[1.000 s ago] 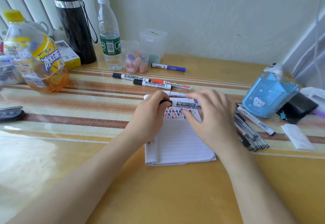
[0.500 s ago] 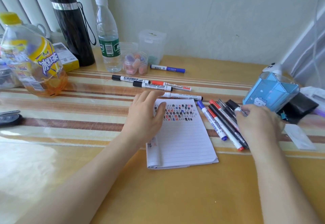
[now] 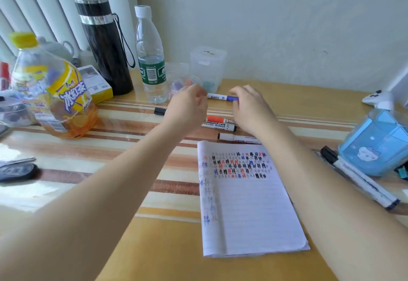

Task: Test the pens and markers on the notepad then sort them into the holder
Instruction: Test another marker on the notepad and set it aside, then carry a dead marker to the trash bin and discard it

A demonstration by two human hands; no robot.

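A blue-capped marker (image 3: 221, 98) lies near the back of the desk. My left hand (image 3: 189, 109) has its curled fingers on the marker's white end, and my right hand (image 3: 250, 108) closes on its blue cap. Just nearer lie a black-capped marker (image 3: 160, 111), a red whiteboard marker (image 3: 217, 119), a black whiteboard marker (image 3: 220, 126) and one more marker (image 3: 239, 138). The lined notepad (image 3: 251, 210) carries rows of black, red and blue test marks. The blue holder (image 3: 375, 148) stands at the right with two markers (image 3: 359, 183) lying in front of it.
Along the back left stand an orange tea bottle (image 3: 53, 97), a black flask (image 3: 103, 46), a water bottle (image 3: 151, 60), a clear plastic box (image 3: 208, 64) and a small cup (image 3: 183, 83). A dark object (image 3: 17, 171) lies at the left edge.
My left hand lifted off the notepad and my right hand left the pens by the holder; both moved to the back of the desk onto the blue marker.
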